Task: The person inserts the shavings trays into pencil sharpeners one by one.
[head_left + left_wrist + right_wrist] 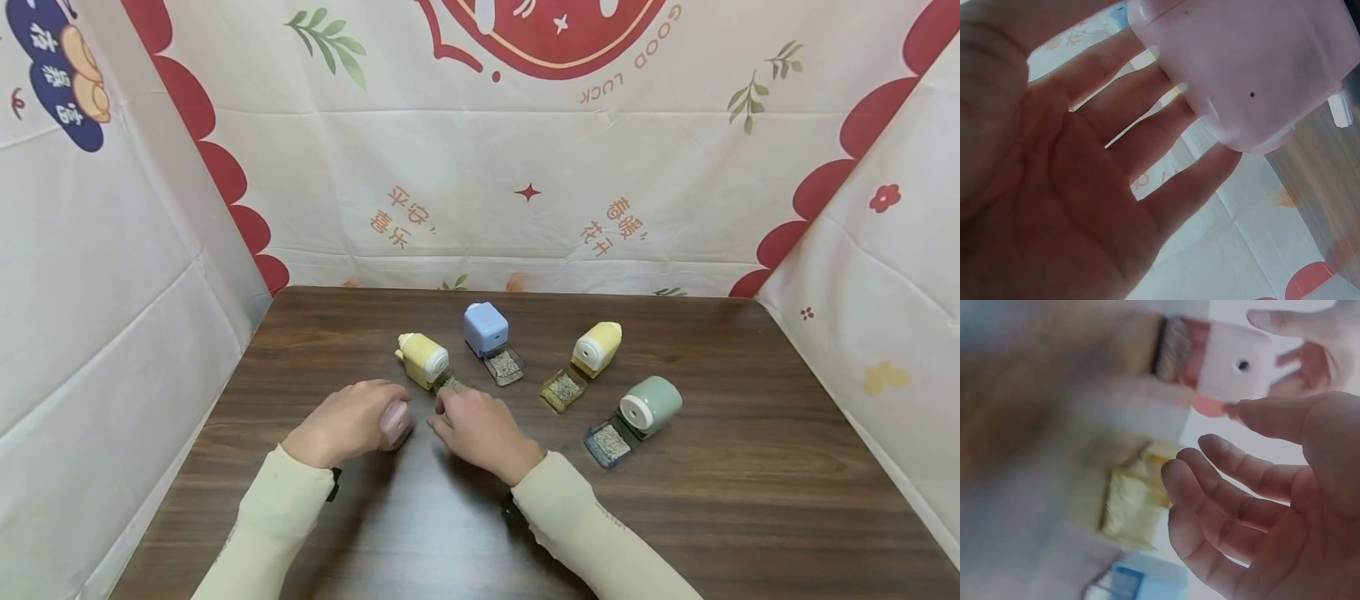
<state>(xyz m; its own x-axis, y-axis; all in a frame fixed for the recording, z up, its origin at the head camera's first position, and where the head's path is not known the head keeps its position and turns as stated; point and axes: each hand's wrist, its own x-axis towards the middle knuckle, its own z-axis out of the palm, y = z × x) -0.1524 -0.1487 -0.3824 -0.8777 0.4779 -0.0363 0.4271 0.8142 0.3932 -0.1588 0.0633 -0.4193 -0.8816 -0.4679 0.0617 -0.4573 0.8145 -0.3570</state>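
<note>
My left hand (348, 423) holds a small pink pencil sharpener (394, 423) by its sides, low over the table at left of centre. In the right wrist view, the sharpener (1229, 359) has a reddish see-through bin with grey shavings. My right hand (483, 429) is just right of it, fingers loosely bent and nothing in its grasp. Its thumb looks close to the bin's red edge; whether they touch I cannot tell. Behind the right hand lies a yellow sharpener (422, 358), its shavings bin partly hidden by that hand.
Farther right lie a blue sharpener (486, 327), another yellow one (597, 346) and a green one (656, 402), each with its bin of shavings folded out. Printed cloth (480, 200) hangs behind and beside the brown wooden table (750, 500).
</note>
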